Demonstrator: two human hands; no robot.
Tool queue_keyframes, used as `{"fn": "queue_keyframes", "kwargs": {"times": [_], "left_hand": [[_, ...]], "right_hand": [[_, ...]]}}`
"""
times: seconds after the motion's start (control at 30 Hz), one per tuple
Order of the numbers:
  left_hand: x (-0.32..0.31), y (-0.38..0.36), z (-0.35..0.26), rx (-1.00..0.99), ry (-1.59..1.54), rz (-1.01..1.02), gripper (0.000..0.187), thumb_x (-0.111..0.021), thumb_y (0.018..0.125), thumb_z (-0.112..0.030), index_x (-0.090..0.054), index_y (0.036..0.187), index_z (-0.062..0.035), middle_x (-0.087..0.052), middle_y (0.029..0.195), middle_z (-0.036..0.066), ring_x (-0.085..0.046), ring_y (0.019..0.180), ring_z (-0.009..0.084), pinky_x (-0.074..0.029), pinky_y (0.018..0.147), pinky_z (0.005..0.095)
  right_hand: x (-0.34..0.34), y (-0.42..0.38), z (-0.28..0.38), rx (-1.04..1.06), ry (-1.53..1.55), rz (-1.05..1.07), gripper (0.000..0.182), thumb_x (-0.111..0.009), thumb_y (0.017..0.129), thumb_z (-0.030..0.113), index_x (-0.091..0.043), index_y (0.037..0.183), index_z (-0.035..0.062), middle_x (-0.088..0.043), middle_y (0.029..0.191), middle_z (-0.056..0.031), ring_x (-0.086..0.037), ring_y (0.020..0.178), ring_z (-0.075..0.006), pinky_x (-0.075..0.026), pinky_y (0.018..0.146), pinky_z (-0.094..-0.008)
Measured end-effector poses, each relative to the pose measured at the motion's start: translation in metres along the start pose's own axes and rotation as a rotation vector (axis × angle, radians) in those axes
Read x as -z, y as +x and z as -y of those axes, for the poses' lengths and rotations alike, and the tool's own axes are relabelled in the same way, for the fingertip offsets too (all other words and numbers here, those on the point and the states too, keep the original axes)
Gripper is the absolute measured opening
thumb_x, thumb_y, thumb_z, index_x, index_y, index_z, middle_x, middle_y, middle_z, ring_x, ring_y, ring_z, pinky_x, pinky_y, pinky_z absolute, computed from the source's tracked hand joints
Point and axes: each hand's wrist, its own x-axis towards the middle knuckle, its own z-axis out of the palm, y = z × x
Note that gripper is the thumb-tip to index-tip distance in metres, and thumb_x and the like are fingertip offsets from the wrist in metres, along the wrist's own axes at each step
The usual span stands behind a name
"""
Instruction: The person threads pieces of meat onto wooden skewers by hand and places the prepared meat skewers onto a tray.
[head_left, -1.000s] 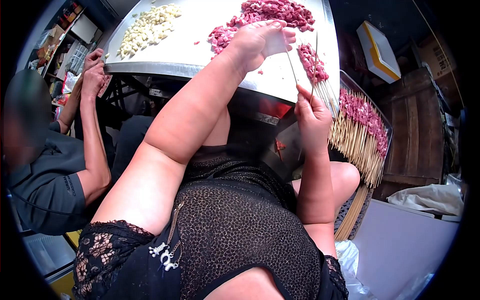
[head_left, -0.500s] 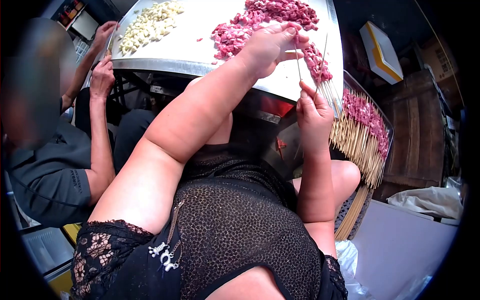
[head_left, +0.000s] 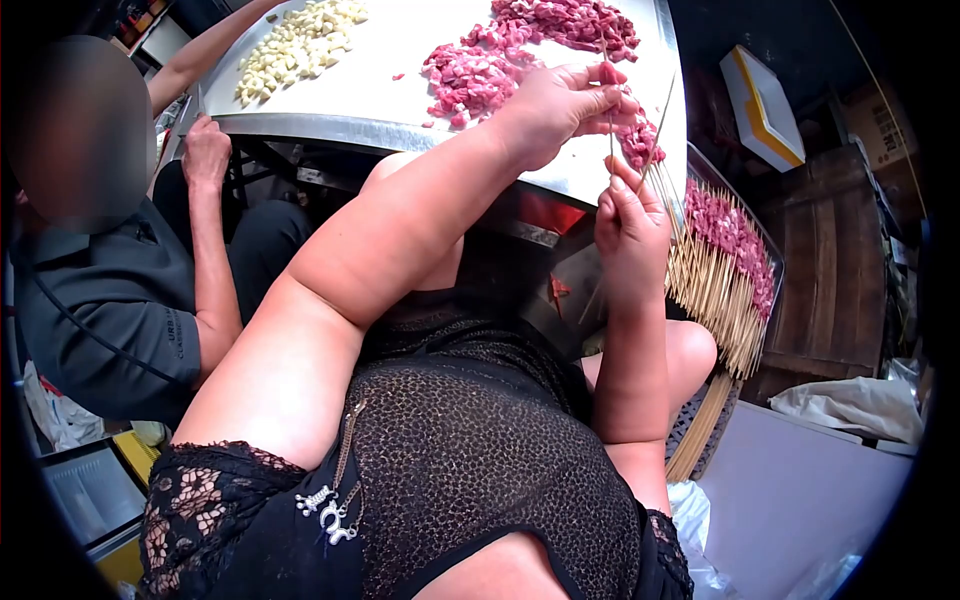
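My left hand (head_left: 570, 108) pinches a small piece of pink meat (head_left: 608, 73) around a thin wooden skewer (head_left: 612, 135), whose tip sticks out above the fingers. Just below, my right hand (head_left: 635, 215) grips the skewer's lower part between thumb and fingers. Another thin stick slants up beside that hand. Beyond my left hand, piles of cut raw meat (head_left: 480, 80) lie on the white table (head_left: 390, 100). Some meat-loaded skewers rest at the table's right edge, partly behind my fingers.
A tray at the right holds many loaded skewers (head_left: 730, 235), with bare sticks (head_left: 703, 430) below it. Pale chopped pieces (head_left: 300, 45) lie on the table's left part. A co-worker (head_left: 110, 300) sits at the left. A white and yellow box (head_left: 762, 105) stands beyond the tray.
My left hand has moved slightly down and right, and the skewer tip now shows above it. The co-worker's far arm has stretched out over the table.
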Motion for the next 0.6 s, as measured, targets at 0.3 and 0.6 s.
{"fn": "queue_keyframes", "kwargs": {"times": [0.3,0.6], "left_hand": [[-0.012,-0.006,0.016,0.089,0.059,0.089,0.024,-0.060,0.088,-0.013,-0.056,0.108,-0.0019,-0.064,0.097,0.010,-0.062,0.093,0.0164,-0.050,0.082,0.0282],[0.087,0.044,-0.039,-0.268,0.778,-0.372,0.027,-0.060,0.088,-0.023,-0.064,0.102,-0.0006,-0.066,0.080,0.002,-0.060,0.072,0.0088,-0.047,0.063,0.0226]], "right_hand": [[0.008,0.006,0.005,-0.023,0.156,-0.013,0.028,-0.050,0.090,0.007,-0.053,0.117,0.0017,-0.047,0.062,0.0010,-0.030,0.039,-0.0032,-0.024,0.034,-0.0157],[0.017,-0.008,0.001,0.150,-0.246,-0.006,0.025,-0.051,0.093,0.010,-0.058,0.113,-0.0014,-0.047,0.063,0.0061,-0.033,0.047,0.0005,-0.025,0.043,-0.0145]]}}
